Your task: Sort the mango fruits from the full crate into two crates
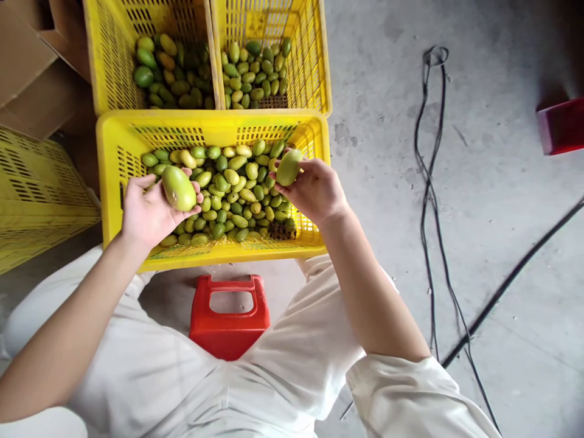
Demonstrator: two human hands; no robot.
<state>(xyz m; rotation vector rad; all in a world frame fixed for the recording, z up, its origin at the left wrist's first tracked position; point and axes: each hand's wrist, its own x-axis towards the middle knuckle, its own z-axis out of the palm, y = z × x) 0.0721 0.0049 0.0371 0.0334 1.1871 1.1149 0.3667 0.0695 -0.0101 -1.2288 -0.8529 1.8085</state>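
My left hand (152, 210) is turned palm up above the left side of a yellow plastic crate (212, 125), its fingers curled around a smooth yellow-green mango (179, 188). Over the crate's right side, my right hand (314, 185) grips another green mango (289, 167) between thumb and fingers. Below both hands, the crate holds many loose oval mangoes (237, 188), green to yellow. Part of its slatted bottom shows at the near right corner.
Behind stand two more yellow crates, the left one (109, 67) and the right one (310, 61), with mangoes inside. Cardboard boxes (27, 67) and a yellow crate (41, 194) are at left. A red plastic stool (230, 328) is between my legs. Black cables (429, 176) cross the concrete floor.
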